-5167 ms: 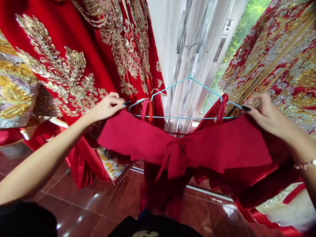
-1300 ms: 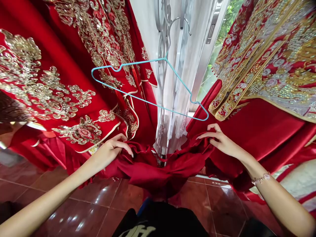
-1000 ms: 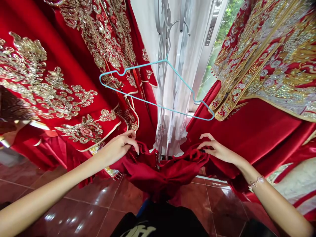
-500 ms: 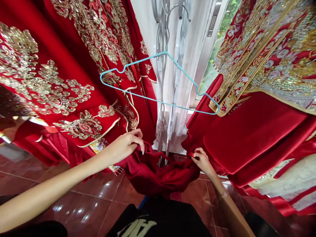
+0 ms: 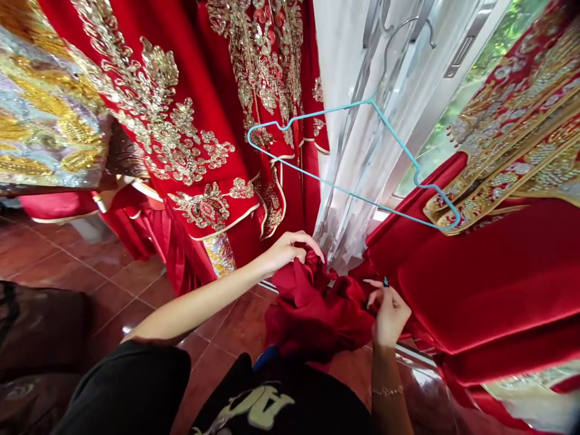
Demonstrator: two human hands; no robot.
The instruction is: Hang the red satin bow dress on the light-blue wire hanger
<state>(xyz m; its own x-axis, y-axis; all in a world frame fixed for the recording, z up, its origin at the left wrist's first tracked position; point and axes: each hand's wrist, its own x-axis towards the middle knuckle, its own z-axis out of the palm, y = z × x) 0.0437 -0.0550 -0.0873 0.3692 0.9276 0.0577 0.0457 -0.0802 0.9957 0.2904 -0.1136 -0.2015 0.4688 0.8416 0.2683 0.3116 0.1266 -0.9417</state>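
Your left hand (image 5: 290,249) and right hand (image 5: 388,309) both pinch the bunched red garment (image 5: 319,311), fingers clenched on cloth, low below the empty blue hanger (image 5: 351,160), just above the floor tiles (image 5: 136,284)

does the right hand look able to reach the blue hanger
Probably yes: the hanger hangs bare above the right hand with nothing between, though that hand pinches the red cloth.
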